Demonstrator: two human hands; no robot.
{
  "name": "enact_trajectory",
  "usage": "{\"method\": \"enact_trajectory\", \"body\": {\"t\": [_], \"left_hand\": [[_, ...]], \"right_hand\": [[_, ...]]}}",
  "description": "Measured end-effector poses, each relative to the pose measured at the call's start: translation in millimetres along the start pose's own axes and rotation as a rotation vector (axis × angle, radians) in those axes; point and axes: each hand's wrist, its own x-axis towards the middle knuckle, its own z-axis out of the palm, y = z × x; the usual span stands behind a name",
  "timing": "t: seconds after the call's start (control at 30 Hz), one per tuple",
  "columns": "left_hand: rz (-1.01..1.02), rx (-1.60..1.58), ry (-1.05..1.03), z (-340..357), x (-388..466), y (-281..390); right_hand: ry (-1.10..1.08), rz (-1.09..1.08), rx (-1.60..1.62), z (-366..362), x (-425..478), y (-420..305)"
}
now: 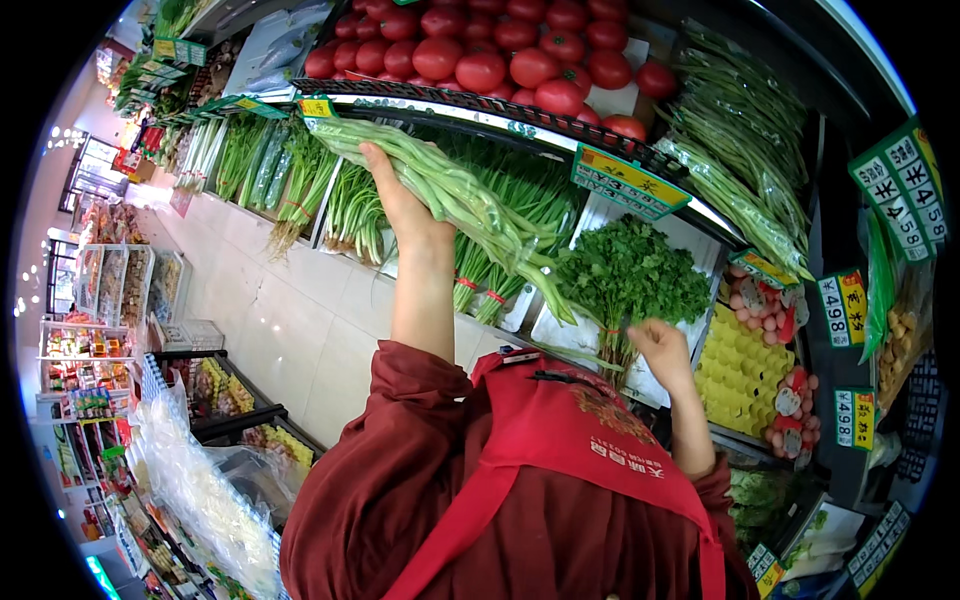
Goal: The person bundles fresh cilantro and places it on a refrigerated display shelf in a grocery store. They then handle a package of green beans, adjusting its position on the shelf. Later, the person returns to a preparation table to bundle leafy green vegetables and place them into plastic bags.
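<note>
My left hand [409,199] grips a bundle of pale green long beans [457,184], wrapped in clear plastic. The bundle slants across the front of the shelf, its far end near the tomato crate's edge and its near end over the coriander. My right hand [664,352] is beside the coriander bunch [634,270], fingers curled in, with nothing visible in them. A red band ties the coriander stems, which rest on a white tray [551,330]. Below the held beans are bunches of green chives [491,281], partly hidden by the bundle.
Red tomatoes [480,67] fill a black crate above. More bagged long beans [739,150] lie to its right. A yellow egg tray [731,375] sits at right between packs of pinkish eggs [791,412]. Price signs [630,180] jut from the shelf edge. Black crates [225,382] stand on the left.
</note>
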Motion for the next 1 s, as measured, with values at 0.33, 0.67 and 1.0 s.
{"method": "enact_trajectory", "body": {"t": [0.33,0.67,1.0], "left_hand": [[-0.052,0.04,-0.135,19,-39,-16],[0.062,0.131,-0.398,-7,-35,-45],[-0.422,0.279,-0.558,-26,-54,-75]], "right_hand": [[-0.198,-0.292,0.489,17,10,-136],[-0.192,0.086,1.131,20,14,-124],[-0.375,0.073,1.205,11,12,-126]]}}
